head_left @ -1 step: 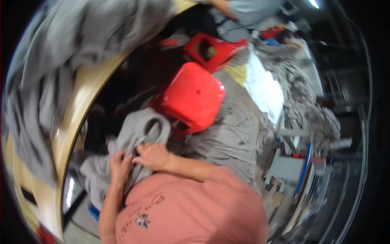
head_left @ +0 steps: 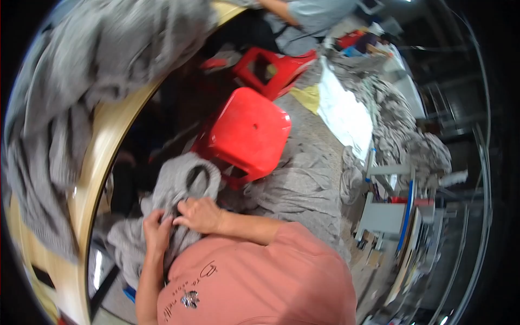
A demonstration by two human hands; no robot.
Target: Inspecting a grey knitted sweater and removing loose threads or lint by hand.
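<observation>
A grey knitted sweater (head_left: 168, 187) lies bunched at my lap, with a round ribbed opening facing up beyond my hands. My left hand (head_left: 157, 230) is closed on the knit, its fingertips pinching the fabric. Close beside it, my right hand (head_left: 200, 215) reaches across from the right and also pinches the sweater, thumb and fingers nearly meeting the left ones. Whatever lies between the fingertips is too small to make out. Folds of the garment spill to the left of my left forearm.
Grey knitwear (head_left: 119, 49) is heaped on a pale wooden table (head_left: 116, 127) at left. Ahead stand a red stool (head_left: 252, 130) and another red stool (head_left: 276, 70). Grey garments (head_left: 298, 187) and a white sheet (head_left: 346, 108) lie rightward. Another person's arm (head_left: 279, 11) shows at the top.
The view has shifted slightly, so the stools and table sit a little differently. Both hands keep their pinch on the sweater, with hardly any movement.
</observation>
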